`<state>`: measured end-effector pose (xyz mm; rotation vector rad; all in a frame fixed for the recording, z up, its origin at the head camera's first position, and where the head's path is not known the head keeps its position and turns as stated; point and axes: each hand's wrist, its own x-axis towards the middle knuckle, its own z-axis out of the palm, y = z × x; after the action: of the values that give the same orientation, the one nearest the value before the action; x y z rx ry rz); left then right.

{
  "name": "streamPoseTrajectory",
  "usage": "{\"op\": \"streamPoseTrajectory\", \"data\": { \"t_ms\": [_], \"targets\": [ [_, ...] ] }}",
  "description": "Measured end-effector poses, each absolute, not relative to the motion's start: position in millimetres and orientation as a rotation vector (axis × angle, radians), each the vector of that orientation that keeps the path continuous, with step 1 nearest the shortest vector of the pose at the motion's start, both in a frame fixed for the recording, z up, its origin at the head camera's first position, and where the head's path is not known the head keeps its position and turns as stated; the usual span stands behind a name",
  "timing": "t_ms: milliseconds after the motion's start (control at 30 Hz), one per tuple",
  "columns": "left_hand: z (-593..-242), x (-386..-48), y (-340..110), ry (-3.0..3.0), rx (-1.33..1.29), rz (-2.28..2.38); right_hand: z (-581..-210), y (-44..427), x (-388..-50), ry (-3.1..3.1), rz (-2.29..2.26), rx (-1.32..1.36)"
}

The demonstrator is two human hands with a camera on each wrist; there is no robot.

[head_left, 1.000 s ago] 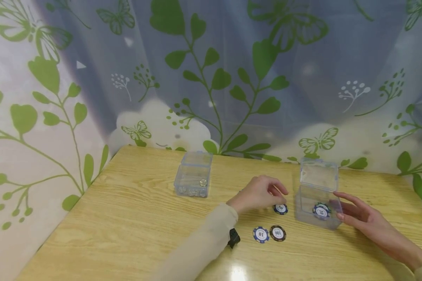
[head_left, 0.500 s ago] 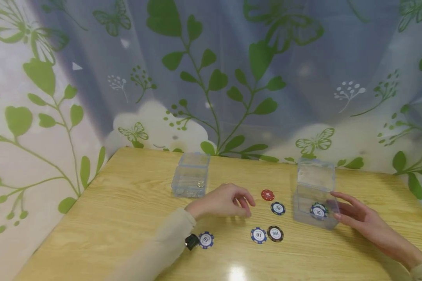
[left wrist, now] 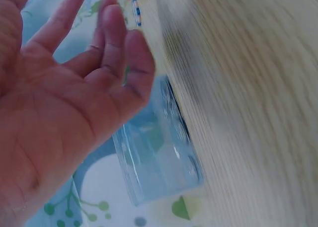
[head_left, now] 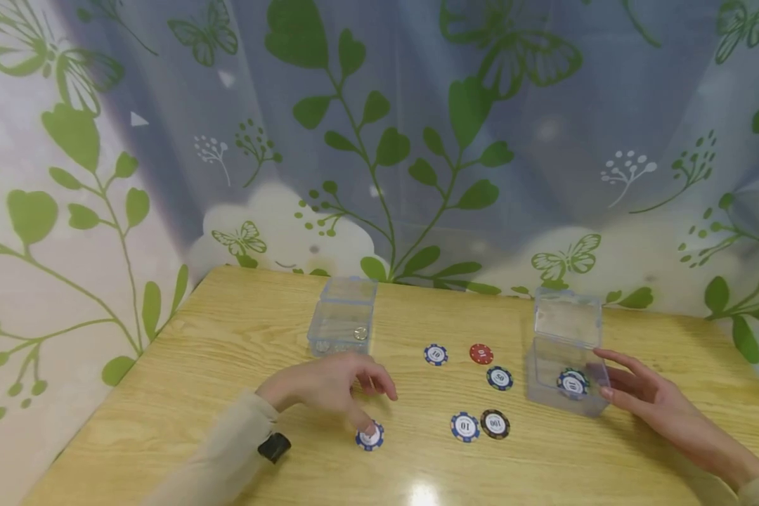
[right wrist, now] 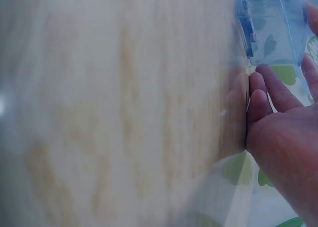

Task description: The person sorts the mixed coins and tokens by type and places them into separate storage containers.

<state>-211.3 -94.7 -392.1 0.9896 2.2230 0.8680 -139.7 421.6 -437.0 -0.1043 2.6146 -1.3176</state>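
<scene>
In the head view my left hand (head_left: 329,386) reaches low over the table, its thumb tip over a blue-and-white poker chip (head_left: 372,443) that is partly covered. Its fingers are loosely bent, and the left wrist view shows a bare palm (left wrist: 64,103). Beside the right-hand clear plastic box (head_left: 544,399), my right hand (head_left: 658,400) rests with thumb and index finger at the box's side. Through that box's wall a blue 10 chip (head_left: 572,384) shows, overlapping another chip. The right wrist view has the right hand (right wrist: 283,132) with relaxed fingers near the box (right wrist: 273,33).
Between the boxes lie a blue 10 chip (head_left: 436,355), a red chip (head_left: 481,353), a dark blue 50 chip (head_left: 500,378), another blue 10 chip (head_left: 465,426) and a black 100 chip (head_left: 495,424). A second clear box (head_left: 338,316), lid up, holds several coin-like discs. A patterned curtain (head_left: 417,140) stands behind.
My left hand has moved left from near the right box to the chip at the front left, uncovering the red chip and a blue 10 chip. The right hand stays at the box.
</scene>
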Motion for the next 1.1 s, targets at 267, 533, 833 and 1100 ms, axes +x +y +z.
{"op": "streamPoseTrajectory", "data": {
  "t_ms": [267, 533, 833, 1100],
  "targets": [
    [-397, -205, -101, 2.256, 1.009, 0.729, -437, 421, -139, 2.602, -1.330, -0.091],
    [-401, -202, -97, 2.294, 1.074, 0.663, -437, 423, -139, 2.594, -1.342, -0.109],
    [-403, -199, -94, 2.313, 1.013, 0.698, -437, 422, -139, 2.592, -1.346, -0.086],
    [-402, -199, -92, 2.337, 1.006, 0.668, -437, 422, -138, 2.590, -1.347, -0.087]
  ]
}}
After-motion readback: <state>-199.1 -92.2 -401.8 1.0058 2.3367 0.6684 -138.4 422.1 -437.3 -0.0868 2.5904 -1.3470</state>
